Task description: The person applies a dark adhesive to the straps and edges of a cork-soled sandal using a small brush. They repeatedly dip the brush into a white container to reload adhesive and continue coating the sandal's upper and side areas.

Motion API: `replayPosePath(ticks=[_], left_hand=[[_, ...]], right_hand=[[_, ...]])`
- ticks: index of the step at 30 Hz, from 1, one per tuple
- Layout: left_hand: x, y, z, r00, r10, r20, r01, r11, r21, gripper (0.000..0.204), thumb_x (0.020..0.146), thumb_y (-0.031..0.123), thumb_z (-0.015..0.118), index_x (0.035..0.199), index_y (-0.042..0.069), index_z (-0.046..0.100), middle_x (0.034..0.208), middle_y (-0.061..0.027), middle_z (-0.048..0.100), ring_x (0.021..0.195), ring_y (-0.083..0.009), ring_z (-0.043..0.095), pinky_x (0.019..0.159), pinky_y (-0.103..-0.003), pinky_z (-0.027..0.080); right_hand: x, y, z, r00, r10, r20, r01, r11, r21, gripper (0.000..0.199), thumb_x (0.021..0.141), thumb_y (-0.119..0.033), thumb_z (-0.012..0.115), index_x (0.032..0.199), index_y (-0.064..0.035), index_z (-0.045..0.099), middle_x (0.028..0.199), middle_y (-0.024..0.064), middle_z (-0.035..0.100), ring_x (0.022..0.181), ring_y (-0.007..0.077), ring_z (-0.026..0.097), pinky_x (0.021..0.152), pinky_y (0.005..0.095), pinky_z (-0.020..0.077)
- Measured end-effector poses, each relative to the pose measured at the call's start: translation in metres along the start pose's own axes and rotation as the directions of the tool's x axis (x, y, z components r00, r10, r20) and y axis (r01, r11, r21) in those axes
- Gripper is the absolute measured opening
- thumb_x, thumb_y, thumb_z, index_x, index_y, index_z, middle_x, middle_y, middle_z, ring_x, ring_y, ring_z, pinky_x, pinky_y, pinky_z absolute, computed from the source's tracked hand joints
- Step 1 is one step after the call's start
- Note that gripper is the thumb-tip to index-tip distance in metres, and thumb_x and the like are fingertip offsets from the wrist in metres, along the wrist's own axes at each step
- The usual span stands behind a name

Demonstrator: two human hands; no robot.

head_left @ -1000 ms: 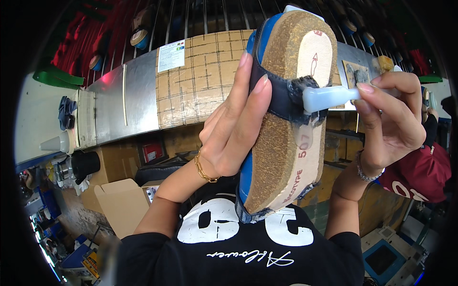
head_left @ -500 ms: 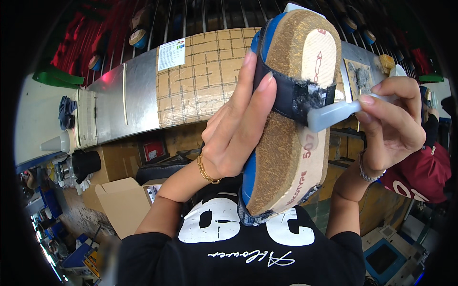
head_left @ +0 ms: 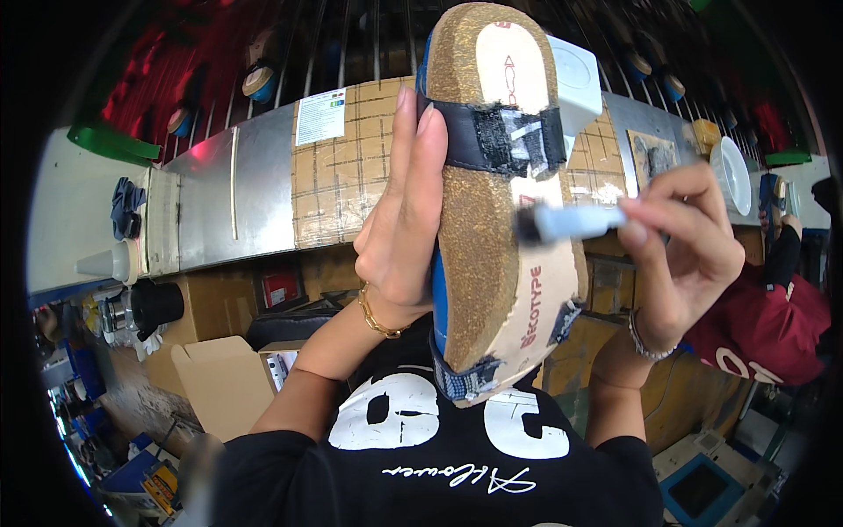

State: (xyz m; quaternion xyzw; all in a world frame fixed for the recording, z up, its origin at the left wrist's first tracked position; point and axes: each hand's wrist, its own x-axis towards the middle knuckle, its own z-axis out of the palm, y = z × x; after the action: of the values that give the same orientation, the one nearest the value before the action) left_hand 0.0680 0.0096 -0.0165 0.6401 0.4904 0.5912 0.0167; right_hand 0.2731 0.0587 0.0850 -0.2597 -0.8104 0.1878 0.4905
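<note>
My left hand holds a cork sandal footbed upright in front of me, fingers flat along its blue-soled edge. A dark strap with pale glue patches is folded across the upper part of the cork. In my right hand I pinch a small brush with a pale blue handle. Its dark bristle tip touches the cork just below the strap. More dark strap ends show at the footbed's lower edge, above my black shirt.
Behind the sandal runs a long metal housing with a taped cardboard panel. A white block sits behind the sandal's top. An open cardboard box lies lower left. Another person in a dark red shirt is at the right.
The sandal has risen and turned more upright in my left hand. The brush tip has slid from the strap down onto the cork below it.
</note>
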Motion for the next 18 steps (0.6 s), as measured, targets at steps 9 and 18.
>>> replayPosePath(ticks=[9, 18], left_hand=[[0.007, 0.012, -0.006, 0.986, -0.141, 0.093, 0.130, 0.984, 0.120, 0.059, 0.112, 0.024, 0.034, 0.158, -0.005, 0.011, 0.144, -0.0245, 0.048, 0.122, -0.0227, 0.059, 0.105, -0.033, 0.050], [0.010, 0.011, -0.004, 0.991, -0.128, 0.049, 0.120, 0.982, 0.145, 0.058, 0.108, 0.026, 0.038, 0.153, -0.006, 0.020, 0.137, -0.0244, 0.053, 0.116, -0.0236, 0.062, 0.100, -0.033, 0.053]], right_hand=[[0.001, -0.011, 0.009, 0.996, -0.027, -0.084, 0.011, 0.983, -0.184, 0.020, 0.079, 0.005, 0.073, 0.098, 0.0040, 0.076, 0.091, 0.0095, 0.060, 0.084, 0.0161, 0.053, 0.076, 0.0266, 0.0398], [0.004, 0.003, 0.005, 0.985, -0.152, -0.079, 0.141, 0.982, -0.128, 0.024, 0.075, 0.008, 0.074, 0.098, 0.0025, 0.076, 0.096, 0.0122, 0.060, 0.083, 0.0164, 0.054, 0.074, 0.0251, 0.0413]])
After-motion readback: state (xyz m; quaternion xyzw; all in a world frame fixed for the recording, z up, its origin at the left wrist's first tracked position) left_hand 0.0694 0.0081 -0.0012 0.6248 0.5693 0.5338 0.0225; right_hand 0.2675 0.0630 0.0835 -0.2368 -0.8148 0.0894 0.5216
